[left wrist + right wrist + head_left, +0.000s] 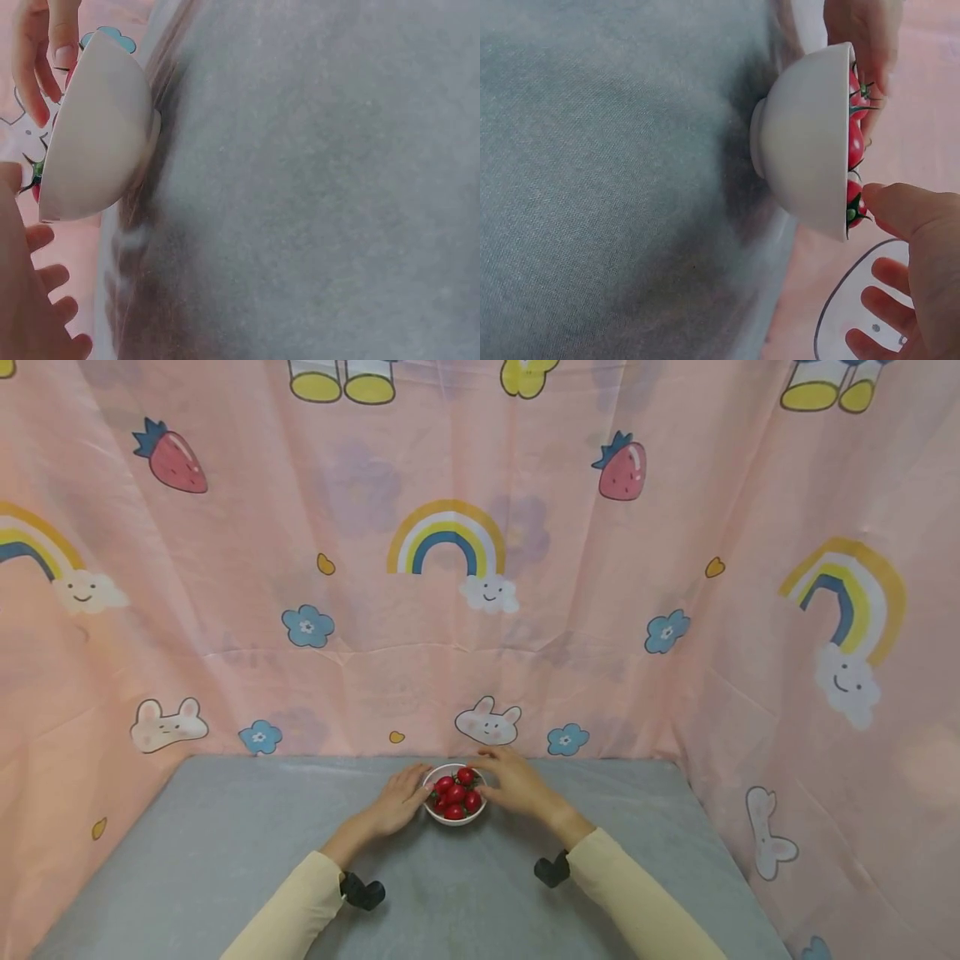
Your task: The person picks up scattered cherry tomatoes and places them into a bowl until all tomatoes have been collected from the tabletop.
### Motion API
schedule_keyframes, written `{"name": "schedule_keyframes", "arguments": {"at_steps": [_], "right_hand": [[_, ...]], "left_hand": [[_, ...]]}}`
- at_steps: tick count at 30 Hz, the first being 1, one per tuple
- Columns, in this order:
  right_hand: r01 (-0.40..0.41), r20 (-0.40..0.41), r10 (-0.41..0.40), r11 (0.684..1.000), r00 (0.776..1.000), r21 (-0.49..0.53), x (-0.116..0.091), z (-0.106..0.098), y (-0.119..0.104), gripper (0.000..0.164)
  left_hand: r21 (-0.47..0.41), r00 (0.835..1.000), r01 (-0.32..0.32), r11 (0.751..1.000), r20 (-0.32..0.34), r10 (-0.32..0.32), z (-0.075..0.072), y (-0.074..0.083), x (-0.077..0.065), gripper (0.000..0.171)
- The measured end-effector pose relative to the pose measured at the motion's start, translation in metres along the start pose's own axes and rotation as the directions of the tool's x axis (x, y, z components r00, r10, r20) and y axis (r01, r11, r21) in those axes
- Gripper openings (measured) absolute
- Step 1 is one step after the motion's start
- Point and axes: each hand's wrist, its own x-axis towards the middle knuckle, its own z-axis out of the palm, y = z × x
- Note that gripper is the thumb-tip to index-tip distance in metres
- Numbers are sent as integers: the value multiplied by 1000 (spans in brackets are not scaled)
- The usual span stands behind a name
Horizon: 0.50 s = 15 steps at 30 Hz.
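A small white bowl (pixel 455 822) stands upright on the grey cloth, heaped with several red cherry tomatoes (pixel 455 793) that have green stems. My left hand (pixel 397 800) is at the bowl's left side, its fingers loosely extended by the rim; in the left wrist view the fingers spread past the bowl (pixel 101 135). On the opposite side is my right hand (pixel 517 783), with its fingers spread beyond the rim. Its thumb (pixel 904 206) is at a tomato (pixel 856 204) near the rim; whether it touches is hard to tell. Neither hand visibly grips anything.
Grey cloth covers the table (pixel 225 860), whose far edge lies just behind the bowl. A pink printed curtain (pixel 450 677) hangs behind it and along both sides. Black wrist devices (pixel 363 892) sit at both cream sleeves (pixel 637 893).
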Motion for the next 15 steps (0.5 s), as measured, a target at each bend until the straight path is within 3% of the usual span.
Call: {"name": "schedule_keyframes", "arguments": {"at_steps": [6,15], "right_hand": [[-16,-2,16,1000,1000,10,-1,2,3,40],[-26,-7,26,1000,1000,4,-4,4,4,39]], "left_hand": [[27,998,16,1000,-54,-14,1,-2,2,59],[-1,998,54,999,-30,-54,2,-3,0,63]]}}
